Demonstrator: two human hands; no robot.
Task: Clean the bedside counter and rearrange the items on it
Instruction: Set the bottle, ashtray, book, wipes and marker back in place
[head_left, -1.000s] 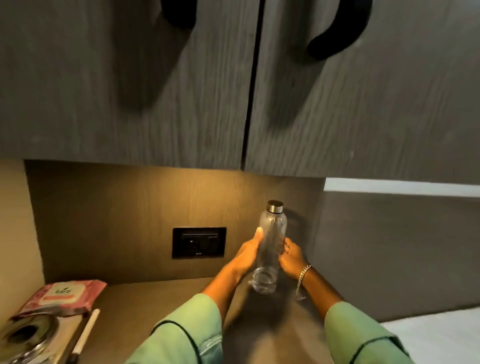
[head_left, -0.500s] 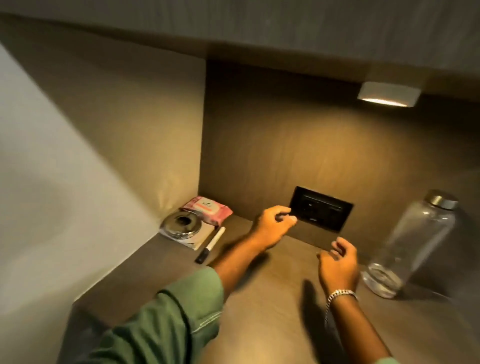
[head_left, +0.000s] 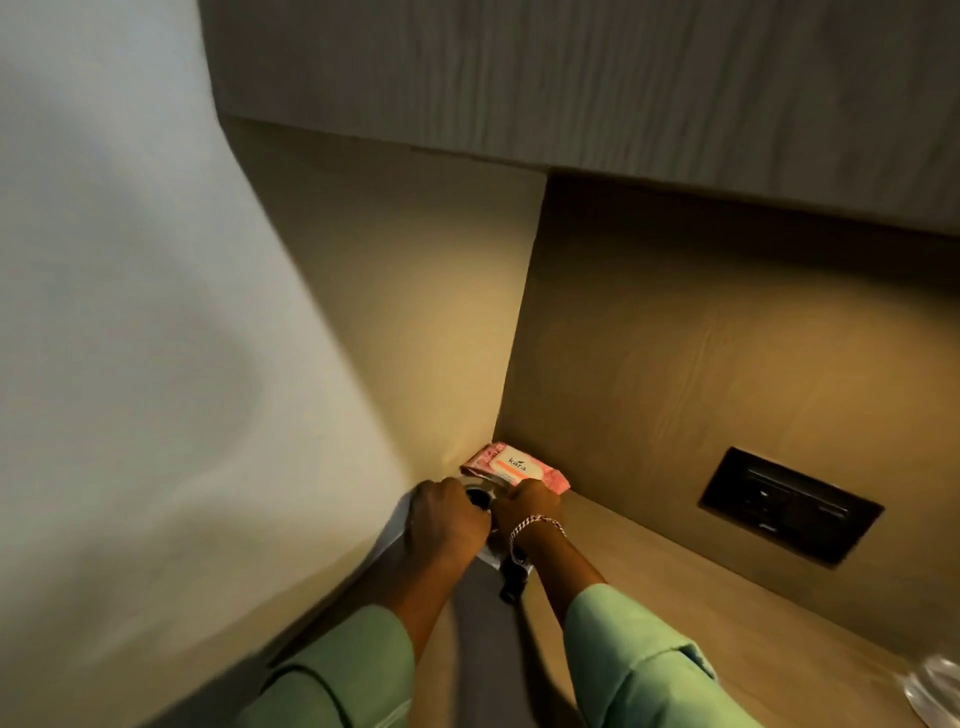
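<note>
Pink, the wipes pack (head_left: 514, 467) lies flat in the back left corner of the table (head_left: 649, 587), against the walls. Just in front of it both hands meet over a round metal dish (head_left: 480, 491) on a white pad. The left hand (head_left: 447, 519) curls its fingers over the dish's near rim; the right hand (head_left: 527, 506), with a chain bracelet (head_left: 535, 522), closes its fingers at the dish's right side, touching the pack. A dark pen tip (head_left: 511, 584) shows between the wrists. A black wall socket (head_left: 789, 504) sits to the right.
</note>
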